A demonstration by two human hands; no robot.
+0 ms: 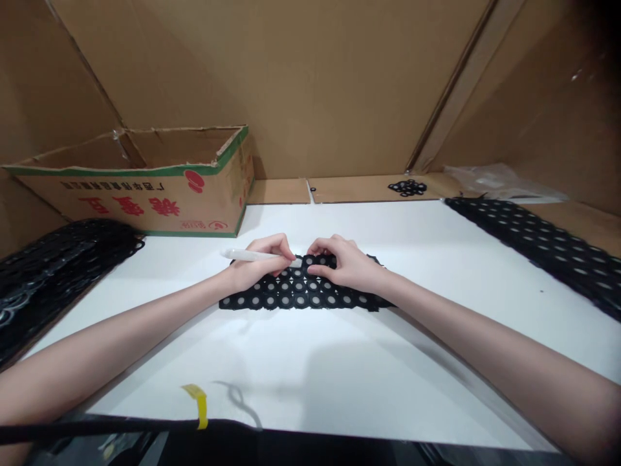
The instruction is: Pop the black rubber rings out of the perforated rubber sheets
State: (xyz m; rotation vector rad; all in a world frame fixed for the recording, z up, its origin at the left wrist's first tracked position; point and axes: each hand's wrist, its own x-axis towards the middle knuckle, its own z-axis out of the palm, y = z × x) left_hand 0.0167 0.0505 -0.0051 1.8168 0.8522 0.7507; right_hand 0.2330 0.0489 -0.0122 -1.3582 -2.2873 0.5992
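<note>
A black strip of joined rings with pale round centres [301,301] lies flat on the white board, in front of me. My left hand [262,262] is closed around a white pen-shaped tool [245,255], which lies nearly level with its front end over the strip's upper edge. My right hand [342,262] rests on the same strip, with thumb and forefinger curved and gripping it near that front end. Several rings show between the thumb and forefinger. The right fingers and wrist hide part of the strip, and the left hand covers its upper left corner.
An open cardboard box [204,200] stands at the back left. Black ringed material [63,265] is heaped at the left; a long ringed panel [538,246] lies at the right. Loose black rings [407,188] and a clear plastic bag [504,183] sit behind. Yellow tape [201,408] marks a black front cord.
</note>
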